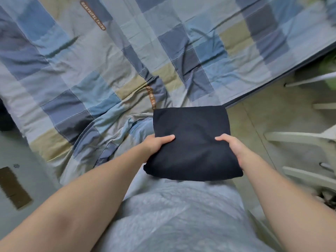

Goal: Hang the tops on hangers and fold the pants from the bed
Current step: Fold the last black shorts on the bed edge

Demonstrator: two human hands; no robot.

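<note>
A dark navy garment (192, 130), folded into a flat square, is held in the air in front of my body, just off the near corner of the bed (109, 70). My left hand (156, 144) grips its left edge with the thumb on top and the fingers hidden underneath. My right hand (234, 148) grips the right edge the same way. Which kind of garment it is cannot be told from the fold. No hanger or other clothing shows on the bed.
The bed is covered by a rumpled blue, grey and tan checked quilt (190, 51). To the right, on a pale tiled floor (272, 106), stand white plastic bars of furniture (300, 139). A grey surface with a brown patch (12, 186) lies at the left.
</note>
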